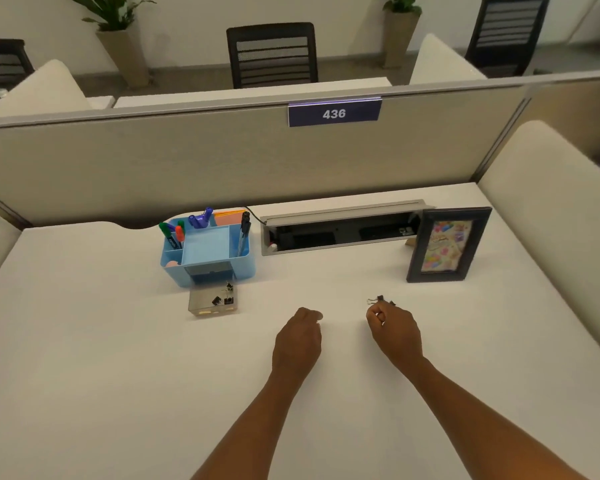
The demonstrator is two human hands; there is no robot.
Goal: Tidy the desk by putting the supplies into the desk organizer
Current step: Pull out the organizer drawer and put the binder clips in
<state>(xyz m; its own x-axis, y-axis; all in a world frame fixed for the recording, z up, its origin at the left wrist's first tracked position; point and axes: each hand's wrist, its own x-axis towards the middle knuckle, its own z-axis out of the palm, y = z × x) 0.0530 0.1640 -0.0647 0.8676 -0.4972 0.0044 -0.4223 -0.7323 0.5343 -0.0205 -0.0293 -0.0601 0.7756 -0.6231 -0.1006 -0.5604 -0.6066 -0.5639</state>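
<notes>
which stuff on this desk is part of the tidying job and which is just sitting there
Part of the job: blue desk organizer, clear drawer with binder clips, binder clips at the right hand, markers already in the organizer.

Just there: picture frame, cable tray, number sign, office chair, potted plants.

The table (84, 341) looks smooth, matt white. The desk organizer (208, 251) at far left is glossy light-blue plastic; the small drawer (212, 302) near it seems clear plastic. The picture frame (447, 244) at right is matt black, the partition (153, 161) cloth-covered.
</notes>
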